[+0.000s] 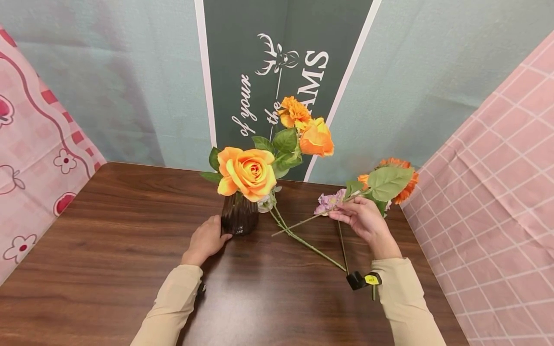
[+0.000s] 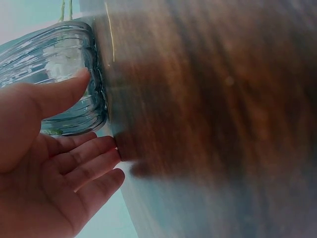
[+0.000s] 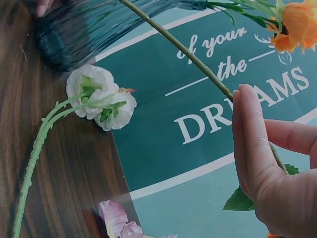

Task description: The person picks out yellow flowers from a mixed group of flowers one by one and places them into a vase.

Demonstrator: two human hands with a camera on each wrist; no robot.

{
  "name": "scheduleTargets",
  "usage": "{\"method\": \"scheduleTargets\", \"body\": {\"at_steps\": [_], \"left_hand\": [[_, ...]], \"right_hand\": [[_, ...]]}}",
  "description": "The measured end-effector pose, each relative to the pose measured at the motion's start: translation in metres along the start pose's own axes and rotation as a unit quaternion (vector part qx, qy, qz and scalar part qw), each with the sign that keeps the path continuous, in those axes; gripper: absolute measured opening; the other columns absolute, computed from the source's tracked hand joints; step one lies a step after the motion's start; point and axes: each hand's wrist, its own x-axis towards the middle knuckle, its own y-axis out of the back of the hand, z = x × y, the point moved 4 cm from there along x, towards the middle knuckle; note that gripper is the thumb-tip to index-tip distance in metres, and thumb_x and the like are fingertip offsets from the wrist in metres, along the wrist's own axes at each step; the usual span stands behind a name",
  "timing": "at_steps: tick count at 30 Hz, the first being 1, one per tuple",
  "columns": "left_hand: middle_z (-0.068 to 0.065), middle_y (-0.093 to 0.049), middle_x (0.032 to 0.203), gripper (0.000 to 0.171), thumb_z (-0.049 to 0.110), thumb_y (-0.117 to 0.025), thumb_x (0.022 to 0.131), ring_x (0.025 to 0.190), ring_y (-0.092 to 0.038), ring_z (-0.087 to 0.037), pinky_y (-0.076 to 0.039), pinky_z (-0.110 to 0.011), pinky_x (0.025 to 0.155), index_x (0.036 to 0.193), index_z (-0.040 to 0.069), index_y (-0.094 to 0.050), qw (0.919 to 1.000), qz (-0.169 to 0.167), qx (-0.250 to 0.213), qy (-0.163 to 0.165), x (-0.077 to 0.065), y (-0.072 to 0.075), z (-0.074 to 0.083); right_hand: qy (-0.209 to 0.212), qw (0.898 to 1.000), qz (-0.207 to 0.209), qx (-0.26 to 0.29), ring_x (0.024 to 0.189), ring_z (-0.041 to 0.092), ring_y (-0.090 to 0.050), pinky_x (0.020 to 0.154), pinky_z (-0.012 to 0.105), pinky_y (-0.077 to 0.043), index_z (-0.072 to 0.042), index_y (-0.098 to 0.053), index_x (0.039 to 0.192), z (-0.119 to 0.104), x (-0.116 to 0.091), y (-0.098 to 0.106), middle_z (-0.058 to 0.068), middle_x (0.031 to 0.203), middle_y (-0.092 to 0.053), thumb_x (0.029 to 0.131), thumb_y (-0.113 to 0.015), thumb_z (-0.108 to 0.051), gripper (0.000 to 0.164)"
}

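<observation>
At left, the left hand (image 1: 207, 240) is resting beside the foot of a ribbed glass vase (image 1: 240, 216), thumb lying against the glass and fingers extending nearly straight near its base, probably to steady a vessel that its blooms are making top-heavy. The vase is standing upright on the wooden table (image 1: 130, 240). Above it, a large orange rose (image 1: 248, 173) is facing the viewer; a smaller orange rose (image 1: 317, 138) and a ruffled orange flower (image 1: 294, 113) are rising to the right. Just right of the vase, white flowers (image 3: 91, 91) are lying on the table; a lilac flower (image 1: 330, 201) is lying farther right. The right hand (image 1: 365, 221) is pinching a slender stem (image 1: 298, 224) below its leaf (image 1: 391, 183), seemingly leaving the bare end free; that end is pointing toward the vase. An orange-red flower (image 1: 408, 186) is showing behind the leaf, its attachment being hidden.
</observation>
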Motion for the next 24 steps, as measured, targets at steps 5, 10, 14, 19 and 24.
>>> {"method": "scheduleTargets", "body": {"at_steps": [5, 10, 14, 19, 24], "left_hand": [[-0.024, -0.055, 0.105, 0.053, 0.026, -0.068, 0.083, 0.095, -0.055, -0.04, -0.044, -0.05, 0.079, 0.114, -0.011, -0.046, 1.0, -0.002, -0.002, 0.002, 0.001, 0.0, 0.0], [-0.025, -0.054, 0.107, 0.054, 0.026, -0.067, 0.083, 0.097, -0.054, -0.041, -0.044, -0.05, 0.081, 0.115, -0.012, -0.045, 1.0, -0.003, -0.002, 0.001, 0.001, 0.0, 0.001], [-0.025, -0.055, 0.106, 0.054, 0.025, -0.068, 0.083, 0.096, -0.055, -0.041, -0.044, -0.05, 0.08, 0.115, -0.012, -0.046, 1.0, -0.002, -0.004, 0.0, 0.0, 0.0, 0.002], [-0.026, -0.054, 0.105, 0.053, 0.025, -0.068, 0.083, 0.095, -0.055, -0.041, -0.044, -0.05, 0.08, 0.113, -0.012, -0.046, 1.0, -0.003, -0.006, -0.003, -0.001, 0.0, 0.001], [-0.026, -0.054, 0.106, 0.053, 0.024, -0.068, 0.083, 0.096, -0.055, -0.041, -0.044, -0.049, 0.081, 0.114, -0.012, -0.046, 1.0, -0.003, -0.008, -0.003, -0.001, 0.0, 0.001]], "right_hand": [[0.009, 1.0, 0.008, -0.002, 0.07, 0.027, -0.066, 0.07, 0.033, -0.053, 0.006, -0.055, 0.076, -0.004, 0.001, -0.004, 0.019, 0.075, -0.059, 0.09, -0.031, 0.016, 0.03], [0.015, 1.0, 0.007, 0.002, 0.071, 0.028, -0.066, 0.071, 0.033, -0.053, 0.006, -0.053, 0.077, -0.008, 0.001, -0.007, 0.02, 0.076, -0.057, 0.09, -0.029, 0.016, 0.029], [0.019, 1.0, 0.001, 0.015, 0.071, 0.028, -0.066, 0.071, 0.034, -0.053, 0.006, -0.052, 0.076, -0.011, 0.002, -0.01, 0.02, 0.074, -0.059, 0.091, -0.029, 0.015, 0.029], [0.026, 0.999, -0.009, 0.028, 0.071, 0.029, -0.066, 0.071, 0.034, -0.053, 0.008, -0.056, 0.078, -0.014, 0.002, -0.014, 0.02, 0.075, -0.061, 0.091, -0.03, 0.015, 0.03], [0.038, 0.999, -0.013, 0.03, 0.071, 0.028, -0.067, 0.071, 0.034, -0.053, 0.006, -0.057, 0.074, -0.017, 0.003, -0.018, 0.019, 0.075, -0.063, 0.091, -0.034, 0.014, 0.03]]}}
